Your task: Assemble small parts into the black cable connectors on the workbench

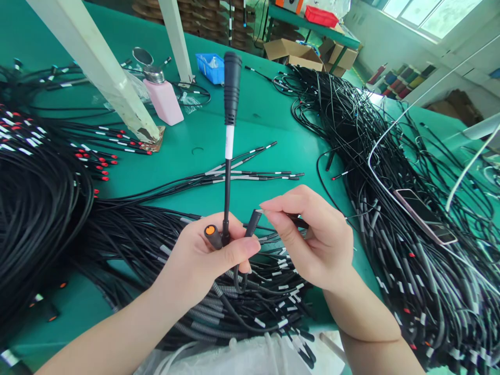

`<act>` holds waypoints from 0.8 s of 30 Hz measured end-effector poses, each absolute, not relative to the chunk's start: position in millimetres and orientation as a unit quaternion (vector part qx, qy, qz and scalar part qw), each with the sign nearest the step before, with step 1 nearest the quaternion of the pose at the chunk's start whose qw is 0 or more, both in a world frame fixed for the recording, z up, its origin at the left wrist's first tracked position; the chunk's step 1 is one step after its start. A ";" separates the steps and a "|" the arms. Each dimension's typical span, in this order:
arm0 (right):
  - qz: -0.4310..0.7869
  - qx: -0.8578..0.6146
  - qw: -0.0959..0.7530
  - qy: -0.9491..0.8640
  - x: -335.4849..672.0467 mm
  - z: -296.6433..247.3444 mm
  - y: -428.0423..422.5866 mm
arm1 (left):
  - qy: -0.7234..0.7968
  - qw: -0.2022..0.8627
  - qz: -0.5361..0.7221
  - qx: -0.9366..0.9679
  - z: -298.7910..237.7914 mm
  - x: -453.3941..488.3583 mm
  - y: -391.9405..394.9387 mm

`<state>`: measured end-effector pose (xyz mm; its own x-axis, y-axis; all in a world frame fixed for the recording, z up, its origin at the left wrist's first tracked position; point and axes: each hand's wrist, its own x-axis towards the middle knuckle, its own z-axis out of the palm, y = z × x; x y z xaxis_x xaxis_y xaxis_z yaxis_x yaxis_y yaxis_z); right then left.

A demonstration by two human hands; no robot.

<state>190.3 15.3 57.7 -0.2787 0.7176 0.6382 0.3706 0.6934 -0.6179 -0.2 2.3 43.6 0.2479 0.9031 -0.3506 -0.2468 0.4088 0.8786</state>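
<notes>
My left hand is closed around a black branched cable. One branch stands upright, with a white label below a long ribbed connector. Beside the thumb, a short connector with an orange face points toward me. A slim black connector rises between the left thumb and fingers, tilted right. At its tip, the thumb and forefinger of my right hand are pinched together on something too small to name. A dark slender object shows behind those fingers, mostly hidden.
Bundled black cables lie under my hands and leftward; a large cable heap fills the right, with a phone on it. A pink pump bottle, blue bin and white post stand on the green table.
</notes>
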 end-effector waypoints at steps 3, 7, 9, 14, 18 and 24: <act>0.159 -0.347 0.487 -0.786 190.5 55.0 15.4 | 0.461 0.700 0.409 0.362 44.3 -0.8 1.7; 0.157 -0.344 0.488 -0.787 191.8 55.1 15.2 | 0.470 0.692 0.407 0.366 45.7 0.2 2.6; 0.190 -0.348 0.488 -0.777 192.8 56.8 15.2 | 0.474 0.688 0.405 0.370 45.8 1.0 3.2; 0.359 -0.353 0.495 -0.708 193.7 58.3 15.1 | 0.473 0.687 0.401 0.378 44.5 0.3 1.8; 0.326 -0.384 0.525 -0.686 192.2 57.2 13.9 | 0.474 0.681 0.409 0.379 44.8 -0.7 1.0; 0.224 -0.365 0.508 -0.747 192.1 59.8 14.6 | 0.479 0.674 0.400 0.395 47.6 0.6 1.8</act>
